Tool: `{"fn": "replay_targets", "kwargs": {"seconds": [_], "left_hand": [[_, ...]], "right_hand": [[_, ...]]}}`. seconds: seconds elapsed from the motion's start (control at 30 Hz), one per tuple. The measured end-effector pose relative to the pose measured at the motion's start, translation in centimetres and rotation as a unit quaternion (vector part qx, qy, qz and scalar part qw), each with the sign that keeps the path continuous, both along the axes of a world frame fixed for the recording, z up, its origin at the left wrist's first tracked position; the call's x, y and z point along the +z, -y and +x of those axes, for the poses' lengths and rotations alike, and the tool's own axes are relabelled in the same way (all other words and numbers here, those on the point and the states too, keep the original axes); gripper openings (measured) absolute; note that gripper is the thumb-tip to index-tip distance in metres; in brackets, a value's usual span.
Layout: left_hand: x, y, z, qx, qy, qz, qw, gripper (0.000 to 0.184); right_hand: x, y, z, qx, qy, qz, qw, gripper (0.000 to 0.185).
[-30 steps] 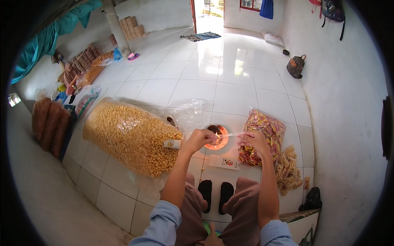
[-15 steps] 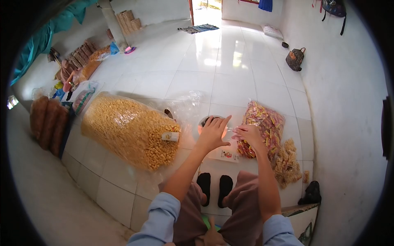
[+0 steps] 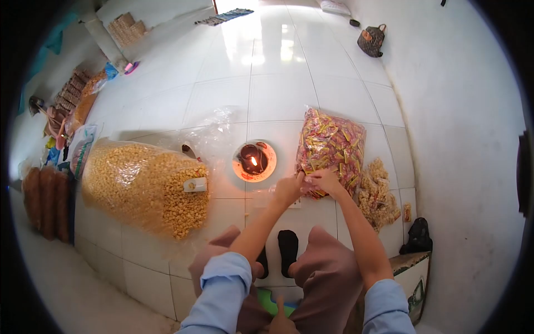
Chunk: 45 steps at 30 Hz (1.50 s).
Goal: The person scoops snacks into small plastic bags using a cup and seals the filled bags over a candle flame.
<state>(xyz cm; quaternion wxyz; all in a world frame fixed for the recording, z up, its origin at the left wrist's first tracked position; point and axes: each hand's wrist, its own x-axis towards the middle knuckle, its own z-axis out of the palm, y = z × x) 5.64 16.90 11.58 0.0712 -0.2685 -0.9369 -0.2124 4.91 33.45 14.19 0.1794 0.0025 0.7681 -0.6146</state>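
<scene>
My left hand (image 3: pixel 288 190) and my right hand (image 3: pixel 326 181) meet in front of my knees, fingertips pinched together. What they pinch, perhaps a bit of clear plastic, is too small to make out. Just beyond them lies a clear bag of red and yellow packets (image 3: pixel 332 146). To the left of my hands, a small flame burns in a round dish (image 3: pixel 269 170) with dark contents. Under my wrists a white printed pack (image 3: pixel 260 199) is partly hidden.
A large clear bag of yellow puffed snacks (image 3: pixel 128 172) lies at left, a white scoop (image 3: pixel 193 185) at its mouth. Small filled packets (image 3: pixel 378 200) are heaped at right. A black bag (image 3: pixel 418 236) sits by the wall. Another person (image 3: pixel 57 123) is at far left.
My left hand has moved from over the dish to meet my right hand, and its spread fingers have closed. The flame now shows. The view has tilted downward and shifted right.
</scene>
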Motion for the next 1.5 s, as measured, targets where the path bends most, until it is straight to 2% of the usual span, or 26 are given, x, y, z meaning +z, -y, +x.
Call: {"fn": "replay_targets", "kwargs": {"seconds": [0.03,0.07,0.1,0.17,0.2,0.27,0.3,0.33,0.4,0.5,0.57,0.63,0.7,0.73,0.8,0.83,0.9,0.93,1.03,1.1,1.17,1.2,1.27,1.37,1.43,1.5], "left_hand": [[-2.0,-0.5,0.4,0.02,0.035,-0.008,0.999,0.042],[-4.0,-0.7,0.9,0.017,0.044,-0.008,0.999,0.042],[-5.9,-0.7,1.8,0.036,0.101,0.004,0.994,0.038],[-8.8,-0.3,2.5,0.058,0.169,0.012,0.984,0.034],[-9.8,0.1,2.8,0.078,0.163,0.038,0.983,0.03],[-11.0,0.7,2.7,0.099,0.163,0.058,0.98,0.027],[-10.9,0.6,2.5,0.131,0.202,0.117,0.964,0.028],[-11.0,0.4,2.2,0.163,0.237,0.175,0.942,0.029],[-11.2,-0.3,1.6,0.18,0.233,0.189,0.937,0.026],[-12.7,-1.1,1.3,0.197,0.204,0.196,0.939,0.024],[-13.1,-1.1,1.4,0.195,0.177,0.191,0.946,0.024],[-12.0,-1.3,1.1,0.202,0.265,0.218,0.917,0.031],[-10.6,-1.1,0.8,0.195,0.243,0.23,0.922,0.032],[-9.8,-1.0,0.7,0.187,0.225,0.237,0.926,0.033],[-7.8,-0.7,0.5,0.173,0.196,0.244,0.934,0.033],[-6.4,-0.6,0.3,0.162,0.174,0.248,0.939,0.034],[-2.9,0.0,0.1,0.155,0.158,0.241,0.945,0.036],[-1.0,0.5,0.3,0.151,0.154,0.228,0.949,0.038],[4.7,2.8,0.9,0.118,0.076,0.243,0.96,0.042],[7.9,4.5,1.6,0.109,0.043,0.229,0.966,0.044],[10.5,6.3,2.6,0.096,0.012,0.147,0.984,0.045],[11.3,7.2,3.0,0.084,0.022,0.177,0.98,0.047],[12.6,8.9,3.9,0.086,0.009,0.187,0.979,0.048],[14.0,10.9,5.3,0.087,0.017,0.199,0.976,0.051],[13.8,11.6,5.6,0.094,0.017,0.272,0.958,0.054],[13.8,12.1,5.8,0.104,-0.005,0.278,0.955,0.056]], "right_hand": [[-2.2,-0.9,-0.2,0.05,-0.011,0.088,0.995,0.019],[-4.5,-1.8,-0.3,-0.001,0.113,-0.049,0.992,0.019],[-6.9,-2.8,-0.2,-0.003,0.124,-0.049,0.991,0.019],[-11.9,-4.6,-0.2,-0.107,0.074,0.186,0.974,0.023],[-14.4,-4.9,-0.2,-0.104,0.085,0.183,0.974,0.023],[-18.4,-4.9,-0.6,-0.18,0.054,0.317,0.93,0.03],[-19.0,-4.2,-1.0,-0.177,0.06,0.315,0.931,0.03],[-18.5,-2.8,-1.6,-0.245,0.055,0.332,0.909,0.034],[-16.0,0.2,-2.4,-0.336,0.059,0.382,0.859,0.036],[-17.2,1.4,-2.8,-0.379,0.04,0.404,0.831,0.031],[-17.0,1.2,-2.4,-0.364,0.039,0.384,0.848,0.027],[-15.7,1.0,-2.3,-0.352,0.026,0.362,0.863,0.024],[-13.5,1.1,-1.6,-0.37,-0.125,0.267,0.881,0.021],[-12.0,1.2,-1.5,-0.371,-0.133,0.266,0.88,0.021],[-8.1,1.4,-1.4,-0.355,-0.133,0.088,0.921,0.021],[-5.9,1.9,-1.4,-0.355,-0.146,0.086,0.919,0.021],[-1.4,3.1,-0.9,-0.304,-0.231,-0.034,0.924,0.015],[0.9,3.3,-0.5,-0.244,-0.217,-0.029,0.945,0.022],[5.8,4.8,0.6,-0.174,-0.222,-0.004,0.959,0.021],[9.3,5.9,1.7,-0.164,-0.256,0.002,0.953,0.02],[12.0,7.1,2.8,-0.148,-0.271,0.017,0.951,0.019],[13.0,7.9,3.3,-0.144,-0.279,0.013,0.949,0.019],[14.5,9.5,3.8,-0.213,-0.318,-0.018,0.923,0.018],[14.2,11.3,4.0,-0.194,-0.311,-0.091,0.926,0.018],[14.1,12.6,4.8,-0.173,-0.326,-0.095,0.925,0.018],[13.9,13.3,5.5,-0.173,-0.34,-0.083,0.92,0.018]]}}
